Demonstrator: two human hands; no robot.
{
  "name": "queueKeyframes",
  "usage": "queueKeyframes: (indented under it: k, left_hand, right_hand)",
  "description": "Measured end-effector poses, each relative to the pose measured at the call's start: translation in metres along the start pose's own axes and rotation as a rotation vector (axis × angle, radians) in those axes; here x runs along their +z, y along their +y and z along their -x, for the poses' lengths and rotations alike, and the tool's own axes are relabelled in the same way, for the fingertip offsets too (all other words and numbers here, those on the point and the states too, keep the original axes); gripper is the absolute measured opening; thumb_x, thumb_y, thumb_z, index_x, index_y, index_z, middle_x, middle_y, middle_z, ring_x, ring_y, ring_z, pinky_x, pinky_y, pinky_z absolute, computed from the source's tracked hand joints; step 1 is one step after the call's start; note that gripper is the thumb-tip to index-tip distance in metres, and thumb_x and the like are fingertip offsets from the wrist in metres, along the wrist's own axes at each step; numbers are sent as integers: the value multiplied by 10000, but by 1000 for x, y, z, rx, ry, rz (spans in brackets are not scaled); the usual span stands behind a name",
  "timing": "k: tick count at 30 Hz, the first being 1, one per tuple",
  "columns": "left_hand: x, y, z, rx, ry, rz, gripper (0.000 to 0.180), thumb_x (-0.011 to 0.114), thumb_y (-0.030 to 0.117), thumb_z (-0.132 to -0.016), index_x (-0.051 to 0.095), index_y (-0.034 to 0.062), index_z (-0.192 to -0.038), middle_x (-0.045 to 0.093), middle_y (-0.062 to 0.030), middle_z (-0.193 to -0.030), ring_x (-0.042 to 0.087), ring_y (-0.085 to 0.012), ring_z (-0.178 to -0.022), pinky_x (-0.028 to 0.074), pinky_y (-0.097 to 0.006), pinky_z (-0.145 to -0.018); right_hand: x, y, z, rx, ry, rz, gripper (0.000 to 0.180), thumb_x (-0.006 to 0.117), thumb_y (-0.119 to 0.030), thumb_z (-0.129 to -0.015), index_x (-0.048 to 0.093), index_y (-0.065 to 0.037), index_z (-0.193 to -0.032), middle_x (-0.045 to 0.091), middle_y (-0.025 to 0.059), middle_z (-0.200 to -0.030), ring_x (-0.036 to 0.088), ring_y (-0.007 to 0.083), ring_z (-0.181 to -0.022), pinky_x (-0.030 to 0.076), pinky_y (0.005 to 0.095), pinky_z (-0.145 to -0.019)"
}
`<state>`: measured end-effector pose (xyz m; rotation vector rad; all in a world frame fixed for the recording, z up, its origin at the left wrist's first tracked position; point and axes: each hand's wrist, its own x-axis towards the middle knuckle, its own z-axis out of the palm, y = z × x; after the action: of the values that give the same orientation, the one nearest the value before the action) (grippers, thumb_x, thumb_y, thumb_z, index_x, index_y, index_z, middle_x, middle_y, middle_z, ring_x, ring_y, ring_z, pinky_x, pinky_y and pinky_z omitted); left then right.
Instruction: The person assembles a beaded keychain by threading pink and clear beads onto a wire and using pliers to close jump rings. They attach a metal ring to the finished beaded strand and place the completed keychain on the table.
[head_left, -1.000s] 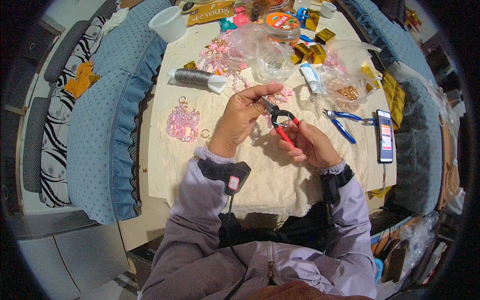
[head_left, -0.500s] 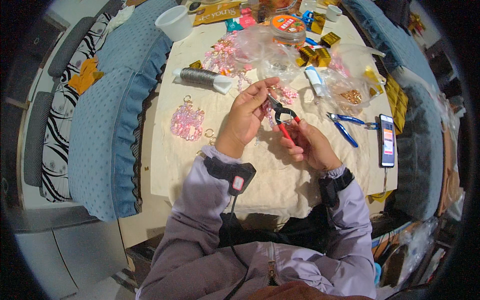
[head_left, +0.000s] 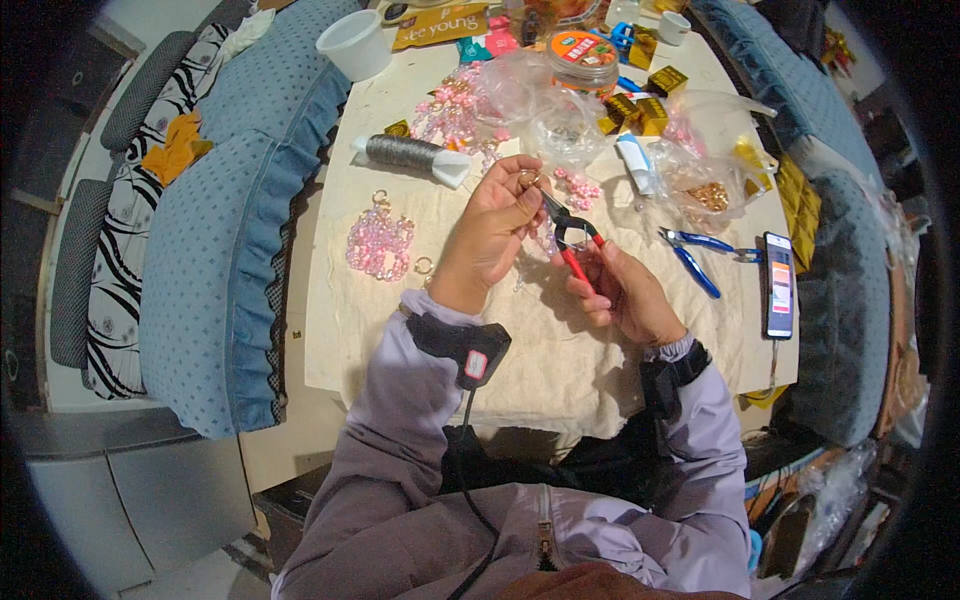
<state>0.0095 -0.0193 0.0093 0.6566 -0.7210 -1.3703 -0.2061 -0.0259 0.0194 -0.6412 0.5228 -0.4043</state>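
My left hand (head_left: 487, 235) is closed, its thumb and fingers pinching a small gold ring clasp (head_left: 529, 179). Part of a pale pink bead strand (head_left: 544, 238) hangs below those fingers. My right hand (head_left: 634, 298) is wrapped round the red handles of small black-headed pliers (head_left: 572, 232). Their jaws point up to the left and meet my left fingertips just under the ring; what lies between the tips is too small to tell. To the left, a looped pink bead strand (head_left: 380, 246) with gold clasps lies on the cloth, beside loose gold rings (head_left: 424, 266).
Blue-handled cutters (head_left: 695, 262) and a phone (head_left: 778, 285) lie at the right. Farther back are a grey wire spool (head_left: 405, 152), pink beads (head_left: 448, 105), a bag of gold pieces (head_left: 708, 195), a round tub (head_left: 582, 62) and a white bucket (head_left: 355, 48).
The gold ring now shows at my left fingertips, where the fingers have shifted. The pliers stay close to them, with little movement of the right hand. The whole view has shifted slightly.
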Motion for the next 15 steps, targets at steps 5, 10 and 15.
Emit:
queueKeyframes:
  k: [5, 10, 15]
  left_hand:
    - [-4, -10, -3, 125, 56, -86, 286, 562, 9, -970, 454, 55, -1231, 593, -55, -989, 542, -88, -794, 437, -201, -693]
    - [-4, -15, -3, 237, 88, -190, 281, 558, -3, -965, 441, 64, -1211, 592, -64, -974, 541, -90, -784, 436, -196, -668]
    - [-1, -12, -2, 258, 124, -216, 263, 559, 21, -977, 448, 62, -1212, 597, -64, -954, 540, -88, -764, 443, -192, -647]
  right_hand:
    - [3, 4, -4, 37, -30, -53, 535, 458, -468, -1030, 545, 9, -1257, 510, -2, -832, 356, 50, -604, 281, 185, -482]
    - [4, 5, -4, 37, -60, -56, 602, 441, -505, -1023, 519, 33, -1283, 499, 7, -847, 358, 55, -599, 284, 191, -477]
    - [5, 3, -4, 61, -82, -78, 555, 445, -464, -1036, 530, 32, -1267, 495, 4, -825, 346, 48, -587, 279, 186, -469]
